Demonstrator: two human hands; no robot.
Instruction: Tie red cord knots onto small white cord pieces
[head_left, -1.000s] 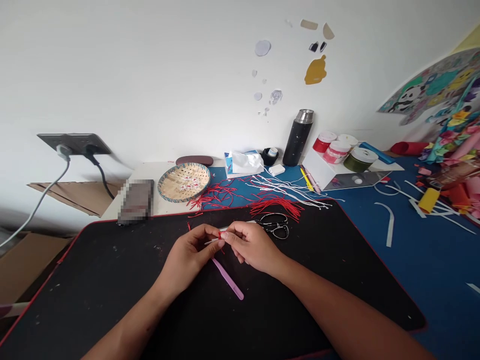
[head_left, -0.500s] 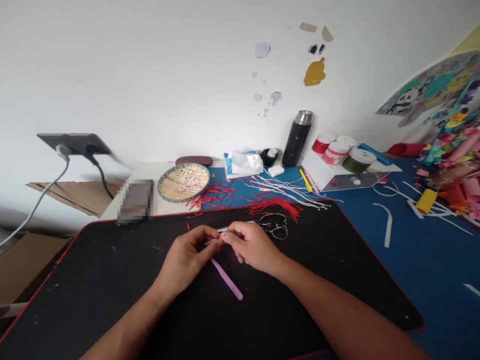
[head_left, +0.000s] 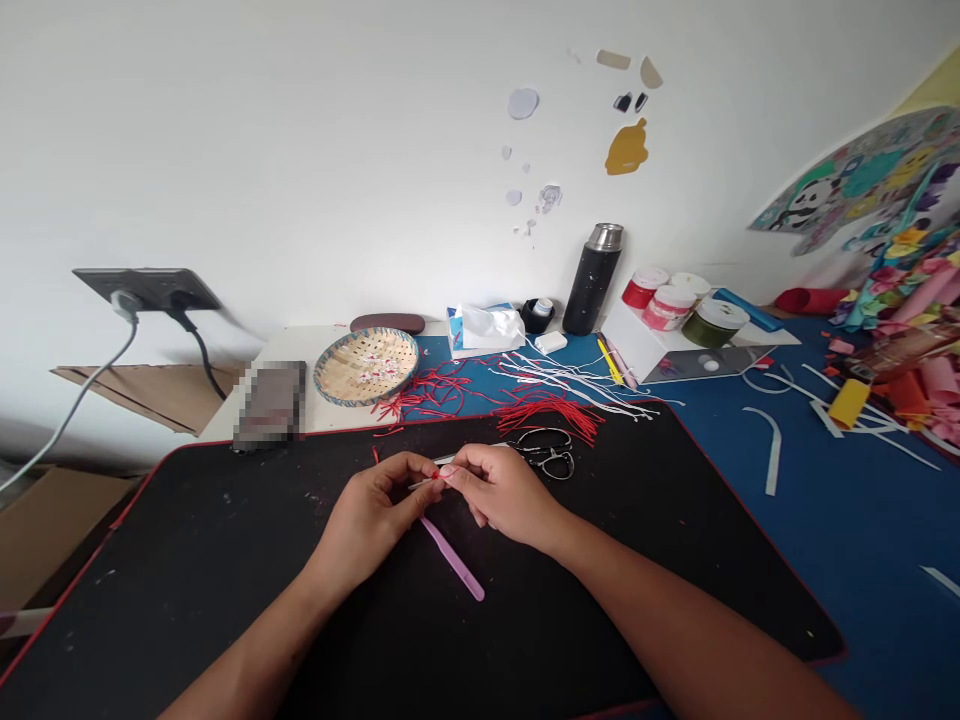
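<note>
Two hands met over the middle of the black mat as I watched through the head camera. The left hand and the right hand had their fingertips pinched together on a short piece of red cord, which sat at the junction of the thumbs with a thin pale stem poking out to the left of it. Both sets of fingers were narrow and closed on that one small item. A pink crochet hook lay on the mat just below the hands, apart from them.

I judged the step in hand to be the winding or tying of the cord onto the stem. The next move would call for a steady pinch by one hand while the other worked the free end, since the part was small and easily dropped.

Just beyond the right hand lay black scissors. Past the mat's far edge sat a loose bundle of red cords, a spread of white strands, and a woven basket. A tissue pack and a black flask stood near the wall.

The knot or wrap itself was hidden by the fingertips; I could not tell its form. One item left of the basket was blurred out.
</note>
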